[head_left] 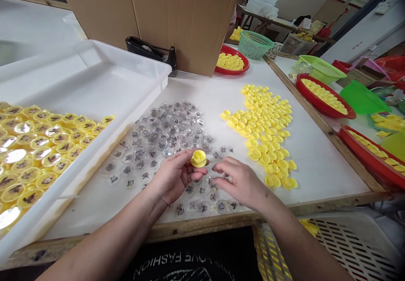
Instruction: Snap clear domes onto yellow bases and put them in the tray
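Between the thumb and fingers of my left hand [177, 174] is a small yellow cup-shaped piece [198, 158], its hollow side facing up. Just to its right, my right hand [238, 179] has its fingers apart over the clear discs, with nothing visible between them. Clear round discs with dark animal prints [164, 133] lie spread under and behind both hands. A pile of loose yellow pieces [265, 120] covers the white table [319, 163] to the right. At the left, a white tray [126, 76] holds many yellow pieces topped with printed discs.
A tall cardboard box [177, 19] and a black tape dispenser [152, 51] stand behind the tray. Red trays [325, 95] of yellow pieces and a green basket [255, 44] are at the back and right. A wooden rim [329, 135] edges the table.
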Demonstrator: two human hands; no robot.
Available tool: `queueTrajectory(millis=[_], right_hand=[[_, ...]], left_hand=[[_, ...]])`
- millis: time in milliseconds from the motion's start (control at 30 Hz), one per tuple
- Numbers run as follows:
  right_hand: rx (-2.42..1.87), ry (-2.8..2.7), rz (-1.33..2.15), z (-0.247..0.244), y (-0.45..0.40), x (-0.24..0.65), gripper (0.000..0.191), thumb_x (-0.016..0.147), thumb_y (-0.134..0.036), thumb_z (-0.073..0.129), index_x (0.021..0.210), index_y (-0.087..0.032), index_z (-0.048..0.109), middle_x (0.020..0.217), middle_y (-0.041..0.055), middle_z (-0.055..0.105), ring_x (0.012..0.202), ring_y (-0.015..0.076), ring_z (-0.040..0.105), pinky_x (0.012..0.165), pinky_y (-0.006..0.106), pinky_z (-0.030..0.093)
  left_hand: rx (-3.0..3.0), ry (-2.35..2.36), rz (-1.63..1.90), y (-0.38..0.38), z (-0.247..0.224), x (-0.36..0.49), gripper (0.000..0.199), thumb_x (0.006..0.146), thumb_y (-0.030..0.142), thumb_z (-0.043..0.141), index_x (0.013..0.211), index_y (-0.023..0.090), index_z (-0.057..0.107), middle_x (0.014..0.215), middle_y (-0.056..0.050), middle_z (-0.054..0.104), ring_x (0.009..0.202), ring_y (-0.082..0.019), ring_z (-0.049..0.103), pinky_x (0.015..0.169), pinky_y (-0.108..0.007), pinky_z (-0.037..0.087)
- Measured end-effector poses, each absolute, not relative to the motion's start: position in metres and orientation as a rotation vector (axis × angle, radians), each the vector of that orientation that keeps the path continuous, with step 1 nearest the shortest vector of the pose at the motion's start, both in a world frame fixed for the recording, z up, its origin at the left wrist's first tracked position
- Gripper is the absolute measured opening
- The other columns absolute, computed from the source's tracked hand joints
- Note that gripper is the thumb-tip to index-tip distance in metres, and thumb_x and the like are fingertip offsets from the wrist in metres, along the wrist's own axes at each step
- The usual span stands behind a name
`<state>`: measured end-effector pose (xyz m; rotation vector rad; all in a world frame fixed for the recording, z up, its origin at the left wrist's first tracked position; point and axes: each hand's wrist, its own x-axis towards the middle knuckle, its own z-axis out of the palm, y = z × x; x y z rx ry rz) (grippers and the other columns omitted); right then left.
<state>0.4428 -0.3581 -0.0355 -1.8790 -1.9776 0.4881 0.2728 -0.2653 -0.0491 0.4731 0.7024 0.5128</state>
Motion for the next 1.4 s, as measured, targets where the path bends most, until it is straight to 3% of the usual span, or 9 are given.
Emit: queueTrajectory(millis=[167,367,567,667,933,1200,1300,1400], right_hand=[[-2.012,-2.174,0.461,-0.046,-0.36,0.427,0.01,0.076,-0.016,0.06,0.086,-0.017,0.061,0.084,0.0051,0.055,0.08,0.02,0.054,0.073,0.033,0.044],[-2.002,-1.999,0.506,-0.042,-0.357,0.441,0.016,0.075,-0.021,0.062,0.091,-0.018,0.059,0.088,0.0024,0.057,0.074,0.0156,0.055,0.066,0.028,0.044],[-2.231,-1.879,0.221,-0.041,-0.354,0.482,0.017,0.079,-0.02,0.06,0.096,-0.018,0.061,0.092,0.005,0.058,0.081,0.0192,0.056,0.07,0.031,0.044],[-2.077,-1.969,0.19,-0.044,-0.349,0.473,0.014,0.083,-0.016,0.056,0.095,-0.02,0.064,0.09,0.0051,0.057,0.086,0.0185,0.056,0.074,0.03,0.044],[-1.902,-2.174,0.259,-0.058,-0.331,0.441,0.013,0.081,-0.009,0.055,0.073,-0.017,0.061,0.074,0.0027,0.053,0.077,0.0171,0.053,0.069,0.029,0.041],[-1.663,-1.874,0.279,-0.013,-0.334,0.431,0.01,0.086,-0.015,0.052,0.087,-0.018,0.061,0.083,0.0026,0.055,0.076,0.0134,0.055,0.069,0.025,0.043],[-1.654,-1.872,0.307,-0.015,-0.339,0.432,0.015,0.087,-0.016,0.05,0.094,-0.02,0.063,0.085,0.0031,0.058,0.079,0.0146,0.056,0.071,0.026,0.044],[-1.791,-1.862,0.339,-0.029,-0.35,0.444,0.013,0.086,-0.015,0.051,0.088,-0.02,0.063,0.081,0.0026,0.058,0.075,0.0145,0.056,0.067,0.026,0.043]], left_hand=[[0.487,0.687,0.531,-0.263,-0.05,0.271,0.023,0.086,0.016,0.049,0.107,0.007,0.055,0.088,-0.019,0.068,0.061,-0.015,0.066,0.053,-0.018,0.053],[0.505,0.721,0.598,-0.26,-0.051,0.27,0.02,0.086,0.017,0.05,0.103,0.008,0.056,0.087,-0.017,0.068,0.06,-0.014,0.065,0.051,-0.017,0.052],[0.475,0.786,0.732,-0.252,-0.051,0.269,0.021,0.085,0.018,0.051,0.101,0.007,0.057,0.085,-0.015,0.068,0.06,-0.013,0.064,0.051,-0.018,0.052],[0.456,0.799,0.784,-0.25,-0.05,0.268,0.021,0.086,0.018,0.049,0.101,0.006,0.058,0.086,-0.016,0.068,0.06,-0.013,0.064,0.052,-0.018,0.052],[0.475,0.784,0.726,-0.252,-0.051,0.268,0.02,0.084,0.018,0.051,0.101,0.008,0.057,0.083,-0.014,0.068,0.059,-0.013,0.064,0.05,-0.018,0.052],[0.544,0.713,0.474,-0.269,-0.05,0.275,0.019,0.084,0.016,0.052,0.101,0.01,0.058,0.078,-0.01,0.065,0.058,-0.014,0.064,0.049,-0.019,0.051],[0.537,0.69,0.447,-0.271,-0.05,0.274,0.02,0.085,0.016,0.051,0.102,0.01,0.059,0.08,-0.01,0.065,0.059,-0.014,0.064,0.05,-0.018,0.051],[0.533,0.715,0.492,-0.267,-0.05,0.273,0.024,0.085,0.017,0.051,0.107,0.009,0.058,0.084,-0.014,0.067,0.061,-0.014,0.065,0.051,-0.019,0.052]])
